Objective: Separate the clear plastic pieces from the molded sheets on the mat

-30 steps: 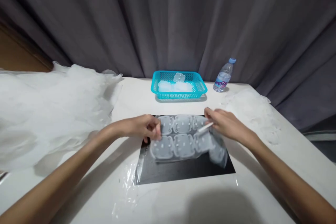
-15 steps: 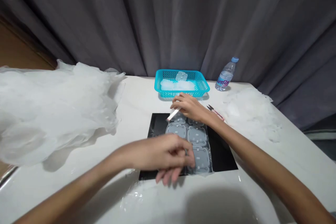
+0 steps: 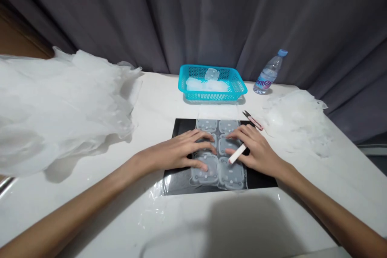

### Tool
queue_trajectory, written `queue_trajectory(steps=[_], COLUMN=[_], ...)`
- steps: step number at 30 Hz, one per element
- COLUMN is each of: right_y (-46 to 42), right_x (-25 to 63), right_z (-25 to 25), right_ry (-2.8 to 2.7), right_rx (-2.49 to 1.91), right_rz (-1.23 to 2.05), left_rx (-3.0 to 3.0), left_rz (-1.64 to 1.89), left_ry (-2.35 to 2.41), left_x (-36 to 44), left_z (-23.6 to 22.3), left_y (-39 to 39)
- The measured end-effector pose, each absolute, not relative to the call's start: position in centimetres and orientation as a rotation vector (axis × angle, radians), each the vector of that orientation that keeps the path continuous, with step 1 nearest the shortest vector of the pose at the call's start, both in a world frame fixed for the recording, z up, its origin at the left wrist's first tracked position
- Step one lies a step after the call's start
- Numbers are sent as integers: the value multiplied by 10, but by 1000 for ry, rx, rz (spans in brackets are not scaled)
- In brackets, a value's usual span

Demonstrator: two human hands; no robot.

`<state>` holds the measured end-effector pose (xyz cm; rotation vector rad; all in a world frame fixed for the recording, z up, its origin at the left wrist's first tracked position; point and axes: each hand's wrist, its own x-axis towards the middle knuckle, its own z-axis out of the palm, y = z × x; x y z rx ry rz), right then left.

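Observation:
A clear sheet of translucent rounded-square pieces [image 3: 232, 174], marked with pale dots, lies over a black mat [image 3: 178, 181]. My left hand [image 3: 193, 149] rests on the sheet's left side, fingers spread and holding nothing. On the right side, the fingertips of my right hand [image 3: 250, 145] touch the sheet. That same hand keeps a slim white stick-like tool [image 3: 238, 153] tucked under its fingers, its reddish tip pointing down and left; its exact kind cannot be made out. Part of the sheet is hidden beneath both hands.
Behind the mat stands a turquoise basket [image 3: 214, 96] with several translucent pieces inside. Pink-handled thread snips [image 3: 254, 121] lie right of the sheet. A water bottle [image 3: 267, 74], a pile of clear scraps [image 3: 298, 123] and a large white heap of sheets [image 3: 60, 109] flank the work area.
My left hand has risen from the near edge and settled on the sheet's left. My right hand has come back toward me from the far end, still carrying the white tool.

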<state>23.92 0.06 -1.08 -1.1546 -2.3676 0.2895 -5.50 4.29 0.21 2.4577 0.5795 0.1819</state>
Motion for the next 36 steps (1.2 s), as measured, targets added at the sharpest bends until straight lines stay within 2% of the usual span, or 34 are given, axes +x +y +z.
queue_trajectory(steps=[5,10,18,21,28,32,36], right_y=[-20,-17,4,7,9,-7,-28], right_x=[240,255,281,283,284,267,250], right_z=[6,9,16,16,9,5,9], right_ry=[-2586,-2646,-2706,-2695,-2503,-2332,-2265], right_rx=[-1118,-1148,-1186,-1227,-1138,-965,-899], right_rz=[499,778,701,644,439,511,771], left_rx=[2531,2486,2544,2600,2576,2521,2449], left_rz=[310,278,332,424,354,248,231], left_ry=[728,669,740,638,382,467,514], left_x=[-50,-54,-41,-42,-47,-49,-51], left_z=[-8,-7,-15,-10,-1,3,5], left_y=[23,23,34,25,-4,-5,-5])
